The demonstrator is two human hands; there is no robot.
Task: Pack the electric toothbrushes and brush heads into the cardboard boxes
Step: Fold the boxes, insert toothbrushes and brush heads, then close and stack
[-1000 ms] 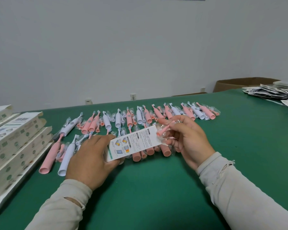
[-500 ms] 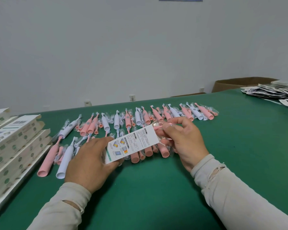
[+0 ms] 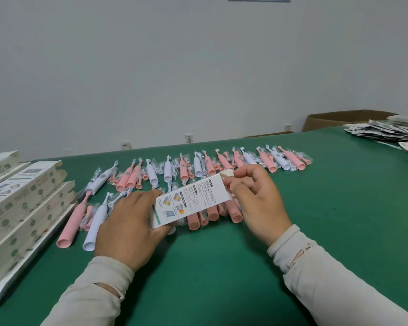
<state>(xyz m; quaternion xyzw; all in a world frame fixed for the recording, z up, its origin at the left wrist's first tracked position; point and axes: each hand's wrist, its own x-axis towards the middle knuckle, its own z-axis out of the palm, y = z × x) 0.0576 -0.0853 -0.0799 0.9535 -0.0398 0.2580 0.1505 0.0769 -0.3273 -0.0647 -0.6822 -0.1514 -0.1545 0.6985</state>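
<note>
The pink brush head that poked out between the right hand's [image 3: 257, 201] fingers a second ago is gone from sight now, and those fingertips have shifted onto the far end of the white box [image 3: 193, 201], curling round its open flap, thumb and forefinger pinching the pale card. The left hand [image 3: 130, 224] has not budged: it grips the near end of the box, thumb underneath, fingers wrapped over the top. The box itself has tipped a touch more toward the camera, held just above the green table [image 3: 222, 267], slanting up from left to right.

It's a slim, long carton, white, with small printed diagrams in orange and grey on the face and blocks of fine text too small to read. Right behind it lie the toothbrushes [image 3: 134, 175], pink and white handles in clear wrappers, spread in loose rows across the table. At the left edge sit more boxes in a stack [image 3: 21, 208], flaps open.
</note>
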